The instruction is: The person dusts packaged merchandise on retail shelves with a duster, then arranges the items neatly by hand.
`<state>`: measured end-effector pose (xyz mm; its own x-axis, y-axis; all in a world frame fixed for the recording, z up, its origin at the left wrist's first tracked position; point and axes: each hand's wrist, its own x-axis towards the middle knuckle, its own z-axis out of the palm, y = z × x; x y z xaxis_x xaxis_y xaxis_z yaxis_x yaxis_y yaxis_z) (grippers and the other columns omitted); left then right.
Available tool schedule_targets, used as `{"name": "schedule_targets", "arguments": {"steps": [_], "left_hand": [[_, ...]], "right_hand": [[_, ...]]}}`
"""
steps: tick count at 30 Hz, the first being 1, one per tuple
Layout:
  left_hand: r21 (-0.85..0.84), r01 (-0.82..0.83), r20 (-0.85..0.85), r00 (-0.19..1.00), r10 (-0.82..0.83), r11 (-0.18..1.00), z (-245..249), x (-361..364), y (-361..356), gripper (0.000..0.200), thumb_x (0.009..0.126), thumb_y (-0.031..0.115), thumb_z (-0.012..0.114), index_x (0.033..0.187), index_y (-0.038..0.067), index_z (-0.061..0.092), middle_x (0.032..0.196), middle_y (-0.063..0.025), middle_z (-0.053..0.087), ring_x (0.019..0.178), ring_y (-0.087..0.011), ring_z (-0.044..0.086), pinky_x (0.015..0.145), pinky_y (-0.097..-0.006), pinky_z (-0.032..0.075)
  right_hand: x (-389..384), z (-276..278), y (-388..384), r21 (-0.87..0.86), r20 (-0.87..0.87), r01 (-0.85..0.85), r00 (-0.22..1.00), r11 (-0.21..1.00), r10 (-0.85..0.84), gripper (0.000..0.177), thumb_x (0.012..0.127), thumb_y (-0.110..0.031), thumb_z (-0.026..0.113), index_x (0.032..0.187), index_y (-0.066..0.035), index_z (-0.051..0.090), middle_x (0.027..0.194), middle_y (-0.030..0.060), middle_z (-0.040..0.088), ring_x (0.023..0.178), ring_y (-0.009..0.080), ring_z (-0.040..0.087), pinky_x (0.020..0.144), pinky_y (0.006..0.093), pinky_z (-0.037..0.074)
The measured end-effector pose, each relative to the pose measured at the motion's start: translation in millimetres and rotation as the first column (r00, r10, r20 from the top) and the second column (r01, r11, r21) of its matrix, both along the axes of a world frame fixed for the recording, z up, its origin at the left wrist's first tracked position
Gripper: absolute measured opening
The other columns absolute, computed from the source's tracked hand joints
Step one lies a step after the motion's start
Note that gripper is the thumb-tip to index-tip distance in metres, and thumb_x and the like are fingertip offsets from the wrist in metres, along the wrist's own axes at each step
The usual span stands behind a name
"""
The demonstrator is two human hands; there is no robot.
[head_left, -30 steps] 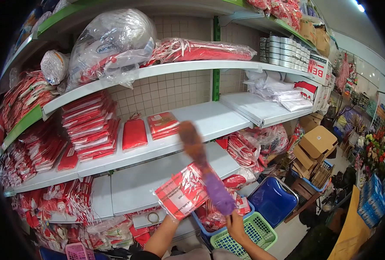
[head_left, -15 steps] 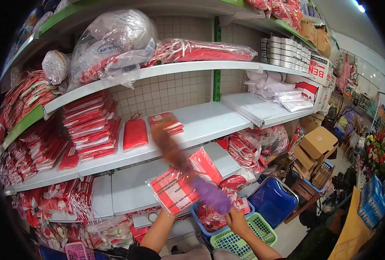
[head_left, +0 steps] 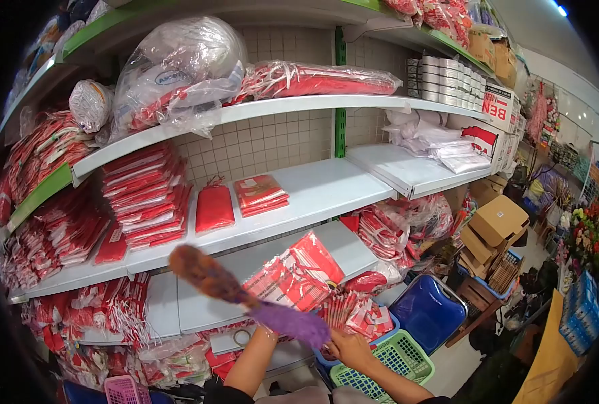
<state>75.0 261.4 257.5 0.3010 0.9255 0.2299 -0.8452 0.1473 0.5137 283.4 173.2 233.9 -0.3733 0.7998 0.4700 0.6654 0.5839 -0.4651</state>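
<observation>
In my right hand [head_left: 348,349] is a fluffy duster [head_left: 289,323], purple near the grip and brown-orange toward its far end. The closed fingers are around its lower right end. The duster reaches leftward, crossing in front of my left hand [head_left: 265,332] and hiding the fingers. Above that hand, a clear plastic packet of red-and-white cloth [head_left: 306,269] is held up at a tilt, its lower left part behind the duster. On the shelf behind lie a red packet [head_left: 214,207] and a small pile of red packets [head_left: 261,195].
A tall stack of red-and-white packets [head_left: 148,195] stands on the middle shelf [head_left: 333,182]. Below my right hand are a green basket [head_left: 417,360] and a blue basket [head_left: 390,328] of packets. A blue tray [head_left: 430,303] leans beside them. Cardboard boxes [head_left: 498,219] stand at right.
The duster has swung left and down, its brown end leaving the shelf packets' front. The red-and-white packet has turned, so its printed text is less visible. My right hand has shifted slightly left.
</observation>
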Motion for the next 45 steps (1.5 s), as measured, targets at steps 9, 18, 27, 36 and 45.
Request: {"name": "schedule_targets", "arguments": {"steps": [9, 18, 27, 36, 45], "left_hand": [[0.014, -0.004, 0.047, 0.999, 0.004, 1.0, 14, -13, 6, 0.077, 0.083, 0.06, 0.04, 0.138, 0.008, 0.03, 0.141, -0.0148, 0.033, 0.127, -0.0309, 0.035, 0.108, -0.0487, 0.025], [0.004, 0.004, 0.07, 0.998, -0.004, 1.0, 16, -16, 2, 0.079, 0.082, 0.061, 0.042, 0.138, 0.007, 0.029, 0.141, -0.0149, 0.033, 0.127, -0.0312, 0.035, 0.108, -0.0491, 0.025], [0.003, -0.007, 0.094, 0.996, 0.007, 1.0, 20, -24, 0, 0.081, 0.08, 0.061, 0.044, 0.138, 0.007, 0.028, 0.14, -0.0151, 0.034, 0.127, -0.0314, 0.035, 0.108, -0.0494, 0.025], [0.018, -0.027, 0.111, 0.993, 0.025, 0.999, 29, -43, 2, 0.084, 0.079, 0.062, 0.046, 0.139, 0.006, 0.028, 0.14, -0.0153, 0.034, 0.128, -0.0317, 0.035, 0.108, -0.0498, 0.026], [0.016, -0.026, 0.143, 0.989, 0.024, 1.0, 25, -54, 2, 0.086, 0.078, 0.062, 0.048, 0.139, 0.005, 0.027, 0.14, -0.0154, 0.034, 0.128, -0.032, 0.034, 0.107, -0.0502, 0.026]], "right_hand": [[16, -30, -14, -0.055, -0.053, 0.033, 0.998, 0.998, -0.036, 0.019, 0.082, -0.016, 0.059, 0.09, -0.001, 0.051, 0.069, 0.021, 0.057, 0.06, 0.0411, 0.057, 0.053, 0.0462, 0.044], [19, -37, 2, -0.122, -0.18, 0.096, 0.977, 0.988, -0.117, 0.018, 0.081, -0.014, 0.06, 0.082, 0.0, 0.049, 0.069, 0.0216, 0.058, 0.063, 0.0396, 0.059, 0.053, 0.0461, 0.045], [7, -5, 27, -0.081, -0.187, 0.198, 0.96, 0.977, -0.21, 0.017, 0.081, -0.014, 0.059, 0.088, 0.0, 0.052, 0.069, 0.0229, 0.056, 0.062, 0.0416, 0.056, 0.053, 0.0465, 0.043], [-6, -9, 19, -0.066, -0.203, 0.085, 0.974, 0.994, -0.097, 0.02, 0.082, -0.016, 0.058, 0.098, -0.004, 0.054, 0.065, 0.0207, 0.055, 0.06, 0.039, 0.057, 0.052, 0.046, 0.044], [-2, -9, 31, -0.051, -0.134, 0.07, 0.988, 0.996, -0.076, 0.022, 0.081, -0.015, 0.06, 0.097, 0.0, 0.053, 0.067, 0.0234, 0.057, 0.06, 0.04, 0.057, 0.054, 0.0446, 0.044]]}}
